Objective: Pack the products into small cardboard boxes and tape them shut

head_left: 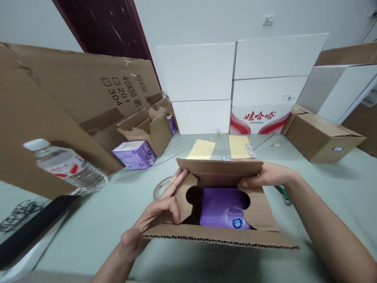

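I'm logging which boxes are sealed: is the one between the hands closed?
No, the box has its flaps spread open, showing a purple pack inside.

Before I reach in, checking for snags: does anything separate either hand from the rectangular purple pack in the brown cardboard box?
Yes: the left brown cardboard flap separates the left hand from the purple pack; the right flap, the right hand. Nothing visible covers the pack's middle.

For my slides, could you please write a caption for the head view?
Left fingers and right fingers hold an open box with a purple pack inside.
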Demonstrator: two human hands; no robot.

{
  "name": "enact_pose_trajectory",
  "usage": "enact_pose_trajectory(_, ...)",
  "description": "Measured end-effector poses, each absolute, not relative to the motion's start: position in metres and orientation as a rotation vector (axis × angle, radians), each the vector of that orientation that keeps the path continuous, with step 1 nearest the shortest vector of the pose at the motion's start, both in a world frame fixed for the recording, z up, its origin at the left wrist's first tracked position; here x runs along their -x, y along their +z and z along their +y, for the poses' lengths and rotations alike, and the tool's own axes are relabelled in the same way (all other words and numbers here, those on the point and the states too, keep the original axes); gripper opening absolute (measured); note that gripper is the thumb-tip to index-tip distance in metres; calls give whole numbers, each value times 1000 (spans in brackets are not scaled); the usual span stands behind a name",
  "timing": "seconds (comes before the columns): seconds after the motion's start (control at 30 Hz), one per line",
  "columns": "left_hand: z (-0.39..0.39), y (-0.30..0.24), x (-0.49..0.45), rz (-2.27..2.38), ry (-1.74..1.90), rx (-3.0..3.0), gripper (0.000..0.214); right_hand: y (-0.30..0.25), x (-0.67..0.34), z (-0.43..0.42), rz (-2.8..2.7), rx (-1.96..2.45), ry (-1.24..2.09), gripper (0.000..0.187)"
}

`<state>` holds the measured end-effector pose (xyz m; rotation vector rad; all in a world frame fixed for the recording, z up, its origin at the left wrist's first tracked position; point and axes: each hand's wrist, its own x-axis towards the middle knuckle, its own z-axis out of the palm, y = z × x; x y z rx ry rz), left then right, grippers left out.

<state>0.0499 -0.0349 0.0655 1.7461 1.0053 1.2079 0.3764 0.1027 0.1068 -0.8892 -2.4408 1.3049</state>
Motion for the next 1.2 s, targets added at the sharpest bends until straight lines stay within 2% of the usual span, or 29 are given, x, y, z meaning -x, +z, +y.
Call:
enact_pose_trajectory(0.1,-33,62,-43,989,1176,-1796,80,110,-382,107,-2465,807,1167,68)
enact_pose_trajectory(0.17,-33,57,-46,1060,1208,-1838,57,113,-393,112,-2519,696,1221,64)
enact_pose_trajectory(0.27,-34,48,-62,1120,1531,-1718,24,121,-411,113,-2564,543,1338,61)
enact_pose_trajectory(0.37,-35,41,-79,1128,1805,-1565,33,128,-416,103,-2571,645,1265,62)
enact_pose_trajectory(0.47,-36,40,-81,1090,1662,-1703,30,131,-406,88,-2628,820,1110,66)
enact_pose_trajectory(0.53,-36,41,-78,1008,1550,-1782,37,130,-396,81,-2663,927,1022,75)
enact_pose_trajectory(0.63,-33,41,-76,1101,1582,-1709,37,128,-390,78,-2678,977,975,84)
enact_pose_trajectory(0.73,-30,38,-83,1350,1727,-1512,25,130,-401,82,-2706,815,1041,69)
enact_pose_trajectory(0.8,-29,37,-90,1425,1828,-1401,36,134,-409,82,-2708,725,1118,58)
enact_pose_trajectory(0.9,-27,37,-97,1439,1787,-1328,42,140,-406,73,-2707,796,1122,60)
enact_pose_trajectory(0.97,-26,37,-96,1424,1703,-1267,41,141,-394,60,-2739,982,1010,59)
enact_pose_trajectory(1.1,-21,32,-74,1427,1667,-1235,42,128,-372,31,-2801,1253,646,44)
enact_pose_trajectory(1.17,-21,27,-53,1576,1664,-1427,45,111,-373,22,-2780,1173,354,47)
enact_pose_trajectory(1.2,-22,24,-42,1668,1637,-1536,44,101,-377,19,-2744,1103,200,54)
